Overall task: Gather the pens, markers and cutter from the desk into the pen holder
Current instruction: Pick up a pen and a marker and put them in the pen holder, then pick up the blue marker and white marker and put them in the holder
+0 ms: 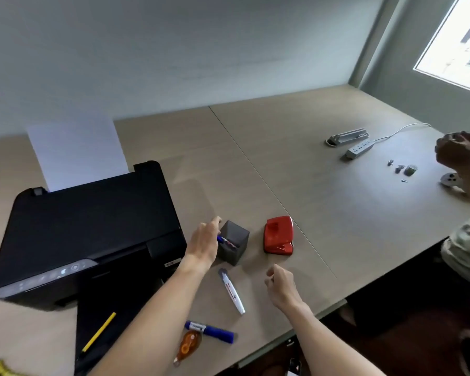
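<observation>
Two bare forearms reach up from the bottom edge, cut off below the elbows. Just beyond the left hand (204, 243) stands the grey square pen holder (233, 242), upright on the desk (255, 164). That hand touches the holder's left wall and pinches a blue-capped pen (224, 241), which slants down into the holder's mouth; its lower end is hidden inside. The right hand (280, 284) hovers over the desk with fingers loosely curled and nothing in it.

Between the two arms a white marker (232, 291) lies flat just in front of the holder. Nearer the desk's front edge lies a blue marker (209, 330), its left end touching an orange tape dispenser (187, 346) that the left forearm partly covers. A yellow pencil (99, 331) rests on a dark surface left of that arm. Whether a cutter is among these things is hard to tell.

Right of the holder, apart from it, sits a red hole punch (279, 234). A black printer (87, 229) with white paper (76, 153) upright in its rear tray fills the left side. Far right, a power strip (360, 148) and some small grey bits too blurred to name lie near another person's hands (457, 153), cut off by the frame edge.
</observation>
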A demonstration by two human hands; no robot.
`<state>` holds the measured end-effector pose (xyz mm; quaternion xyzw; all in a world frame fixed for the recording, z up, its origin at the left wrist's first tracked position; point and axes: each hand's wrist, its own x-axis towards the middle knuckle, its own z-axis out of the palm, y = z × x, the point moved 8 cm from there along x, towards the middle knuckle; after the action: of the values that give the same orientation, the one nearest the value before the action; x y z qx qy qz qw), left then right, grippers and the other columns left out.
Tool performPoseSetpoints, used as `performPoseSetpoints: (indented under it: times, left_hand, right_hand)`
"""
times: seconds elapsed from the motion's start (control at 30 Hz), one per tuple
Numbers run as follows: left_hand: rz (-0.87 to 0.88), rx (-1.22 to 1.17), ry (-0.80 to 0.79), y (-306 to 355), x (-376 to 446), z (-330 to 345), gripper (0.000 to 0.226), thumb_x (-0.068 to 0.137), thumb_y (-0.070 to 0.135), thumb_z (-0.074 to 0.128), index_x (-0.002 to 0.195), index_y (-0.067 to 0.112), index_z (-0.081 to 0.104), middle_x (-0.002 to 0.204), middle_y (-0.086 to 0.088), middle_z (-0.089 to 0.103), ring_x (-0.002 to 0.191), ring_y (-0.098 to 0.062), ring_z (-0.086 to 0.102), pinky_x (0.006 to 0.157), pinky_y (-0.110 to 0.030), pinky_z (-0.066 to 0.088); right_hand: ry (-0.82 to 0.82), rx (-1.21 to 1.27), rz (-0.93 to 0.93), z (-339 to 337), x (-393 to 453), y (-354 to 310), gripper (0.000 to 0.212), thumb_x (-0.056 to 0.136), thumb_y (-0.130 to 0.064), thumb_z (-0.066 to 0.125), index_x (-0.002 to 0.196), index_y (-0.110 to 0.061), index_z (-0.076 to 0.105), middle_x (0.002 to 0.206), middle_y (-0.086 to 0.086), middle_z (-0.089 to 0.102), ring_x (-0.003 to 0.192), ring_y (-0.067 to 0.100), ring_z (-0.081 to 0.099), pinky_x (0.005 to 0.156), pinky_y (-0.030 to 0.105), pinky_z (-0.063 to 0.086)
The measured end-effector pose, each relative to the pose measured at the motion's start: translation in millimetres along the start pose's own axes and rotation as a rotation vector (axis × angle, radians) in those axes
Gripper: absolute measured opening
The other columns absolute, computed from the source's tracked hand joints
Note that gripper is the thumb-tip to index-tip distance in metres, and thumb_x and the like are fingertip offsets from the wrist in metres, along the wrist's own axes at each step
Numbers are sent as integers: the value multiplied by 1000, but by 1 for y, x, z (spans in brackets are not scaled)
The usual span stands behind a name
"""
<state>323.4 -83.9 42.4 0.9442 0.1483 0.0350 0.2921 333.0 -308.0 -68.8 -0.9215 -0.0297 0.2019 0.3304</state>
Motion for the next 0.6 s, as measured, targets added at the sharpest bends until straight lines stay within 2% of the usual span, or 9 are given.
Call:
performPoseSetpoints:
  times: [0.07, 0.17, 0.27, 0.37, 0.5, 0.6]
  left_hand:
    - [42, 21, -9, -3, -7, 2, 32, 94, -5, 40, 120, 9, 52, 103, -19, 66, 93, -30, 65, 77, -41, 56]
    - [96, -14, -52, -10, -34, 13, 19, 97, 4, 46, 111, 11, 57, 97, -11, 65, 85, -25, 64, 68, -32, 52]
    - [66, -4, -161, -40, -76, 43, 14, 96, 13, 52, 105, 15, 62, 98, -4, 66, 87, -18, 65, 74, -34, 58]
    - [-7, 117, -299, -87, -117, 76, 11, 90, 11, 54, 95, 19, 60, 95, -5, 63, 87, -24, 63, 78, -41, 56]
    - [19, 289, -345, -107, -155, 76, 14, 84, 12, 51, 96, 17, 58, 102, -3, 60, 99, -22, 54, 86, -35, 50]
    - [76, 400, -316, -111, -158, 74, 17, 85, 16, 52, 101, 16, 57, 107, -4, 61, 106, -24, 53, 93, -35, 44]
  right_hand:
    - [-8, 9, 16, 5, -3, 7, 8, 85, -9, 52, 81, -16, 52, 97, 12, 57, 79, 25, 52, 50, 22, 39]
    - [-49, -14, -15, 22, -10, 6, 12, 86, -13, 58, 76, -14, 53, 93, 8, 59, 75, 20, 52, 52, 19, 40]
    - [-108, -15, 17, 47, -20, -1, 21, 80, -30, 67, 78, -11, 59, 88, 5, 61, 73, 19, 58, 58, 28, 49]
    - [-152, -105, 44, 67, -30, -8, 34, 70, -45, 69, 82, -16, 57, 90, 3, 59, 78, 25, 61, 61, 35, 49]
    - [-156, -261, -29, 80, -37, -12, 21, 78, -32, 61, 87, -13, 55, 96, 6, 58, 89, 28, 58, 76, 40, 50]
    - [-105, -279, -33, 75, -41, -7, 16, 85, -27, 54, 90, -12, 53, 98, 9, 57, 92, 33, 58, 77, 39, 48]
